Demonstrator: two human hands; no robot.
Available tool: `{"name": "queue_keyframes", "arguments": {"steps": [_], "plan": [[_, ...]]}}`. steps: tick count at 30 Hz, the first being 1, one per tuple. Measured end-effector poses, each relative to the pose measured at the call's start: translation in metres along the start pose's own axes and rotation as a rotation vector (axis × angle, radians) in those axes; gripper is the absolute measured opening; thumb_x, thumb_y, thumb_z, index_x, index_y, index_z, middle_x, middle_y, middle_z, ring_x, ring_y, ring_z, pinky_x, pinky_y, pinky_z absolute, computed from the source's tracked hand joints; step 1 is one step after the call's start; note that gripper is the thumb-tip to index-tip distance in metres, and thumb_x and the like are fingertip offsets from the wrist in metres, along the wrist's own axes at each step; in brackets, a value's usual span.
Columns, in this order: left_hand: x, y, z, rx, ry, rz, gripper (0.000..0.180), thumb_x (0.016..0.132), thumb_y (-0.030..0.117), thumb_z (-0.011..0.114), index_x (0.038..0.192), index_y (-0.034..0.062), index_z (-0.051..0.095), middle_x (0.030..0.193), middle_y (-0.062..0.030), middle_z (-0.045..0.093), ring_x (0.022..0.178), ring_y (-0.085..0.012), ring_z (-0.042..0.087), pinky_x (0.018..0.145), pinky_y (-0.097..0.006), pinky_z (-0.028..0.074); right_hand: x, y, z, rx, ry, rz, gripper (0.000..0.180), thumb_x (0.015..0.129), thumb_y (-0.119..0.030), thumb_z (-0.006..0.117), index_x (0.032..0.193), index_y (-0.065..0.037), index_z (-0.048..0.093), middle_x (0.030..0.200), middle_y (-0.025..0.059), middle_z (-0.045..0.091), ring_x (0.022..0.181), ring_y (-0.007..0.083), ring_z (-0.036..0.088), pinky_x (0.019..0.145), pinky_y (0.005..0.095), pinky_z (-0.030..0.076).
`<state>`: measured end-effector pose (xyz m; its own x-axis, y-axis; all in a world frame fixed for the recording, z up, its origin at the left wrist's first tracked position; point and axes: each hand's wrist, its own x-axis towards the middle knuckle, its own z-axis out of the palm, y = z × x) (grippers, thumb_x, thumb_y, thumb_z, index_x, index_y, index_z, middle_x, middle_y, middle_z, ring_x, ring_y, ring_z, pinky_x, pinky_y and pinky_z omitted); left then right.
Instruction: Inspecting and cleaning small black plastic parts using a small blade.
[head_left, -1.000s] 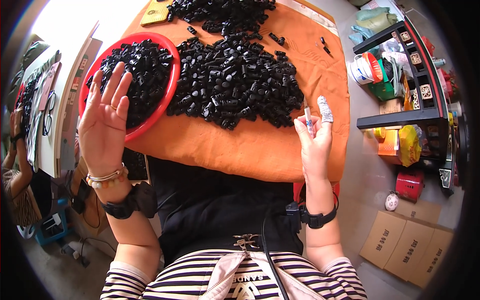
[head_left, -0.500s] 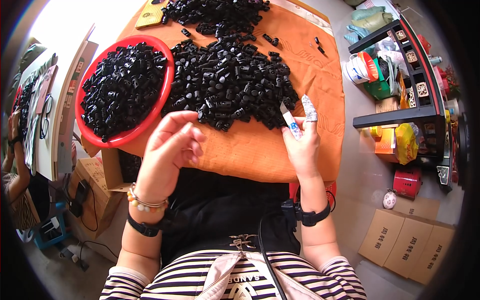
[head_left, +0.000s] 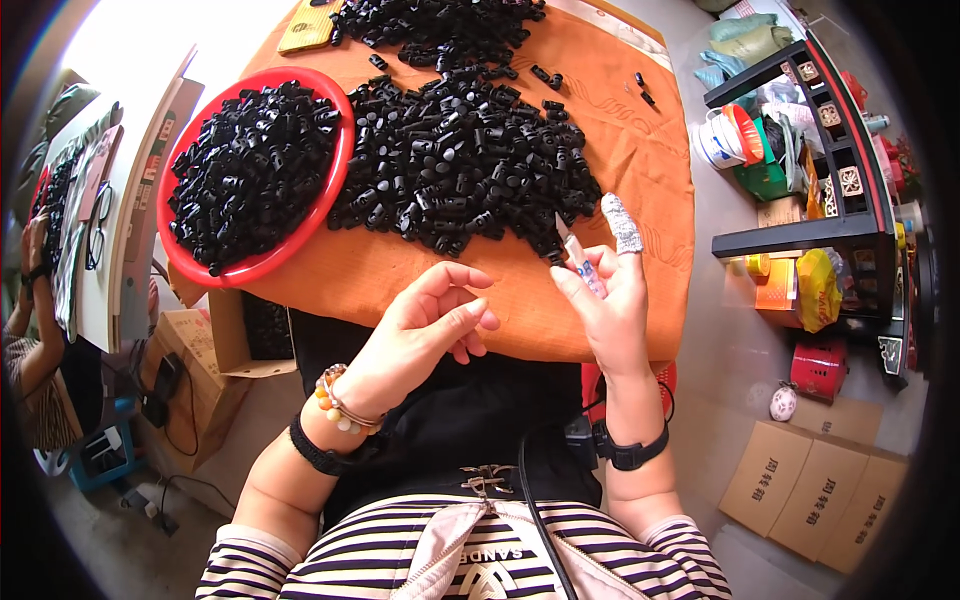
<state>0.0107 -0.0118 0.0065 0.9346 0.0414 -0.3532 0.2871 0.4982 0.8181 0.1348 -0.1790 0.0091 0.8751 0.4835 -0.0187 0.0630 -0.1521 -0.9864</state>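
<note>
My right hand (head_left: 615,310) holds a small knife (head_left: 582,262), its pale handle patterned in blue and its pointed blade directed at the pile. A whitish knitted cover (head_left: 622,224) wraps the raised index finger. Close to that thumb lies a black plastic piece (head_left: 553,257); I cannot tell whether the hand touches it. My left hand (head_left: 432,318) hovers over the front edge of the orange cloth, fingers loosely curled and apart, nothing visible in them. Beyond both hands spreads a large heap of small black cylindrical plastic pieces (head_left: 460,165).
A red basin (head_left: 345,165) full of the same pieces stands at the left of the cloth-covered table (head_left: 640,290). Another heap (head_left: 430,30) and a yellow pad (head_left: 306,28) lie at the far side. A cardboard box (head_left: 235,340) stands below the left table edge.
My left hand has moved right and toward me, away from the pile's edge and basin. My right hand has shifted slightly, still holding the knife, whose blade now shows more clearly.
</note>
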Motion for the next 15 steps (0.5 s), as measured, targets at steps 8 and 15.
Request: {"name": "queue_keyframes", "arguments": {"steps": [8,15], "plan": [[0.001,-0.002,0.004,-0.299,-0.057,0.026,0.023,0.096,0.021,0.043,0.115,0.0083,0.043,0.093,-0.0039,0.059,0.075,-0.0138,0.063,0.062,-0.024,0.050,-0.019,-0.027,0.039,0.218,-0.243,0.031,0.065,0.083,0.005,0.056,0.138,0.000,0.020,0.097,0.0073,0.053,0.084,0.0108,0.057,0.074,0.0228,0.049],[-0.005,0.005,0.000,-0.333,-0.043,0.075,0.021,0.097,0.026,0.041,0.105,0.0080,0.046,0.087,-0.0019,0.057,0.071,-0.0093,0.059,0.059,-0.020,0.046,-0.022,-0.030,0.051,0.255,-0.312,0.035,0.065,0.085,0.004,0.056,0.138,-0.002,0.021,0.099,0.0087,0.054,0.084,0.0122,0.059,0.069,0.0237,0.051]]}}
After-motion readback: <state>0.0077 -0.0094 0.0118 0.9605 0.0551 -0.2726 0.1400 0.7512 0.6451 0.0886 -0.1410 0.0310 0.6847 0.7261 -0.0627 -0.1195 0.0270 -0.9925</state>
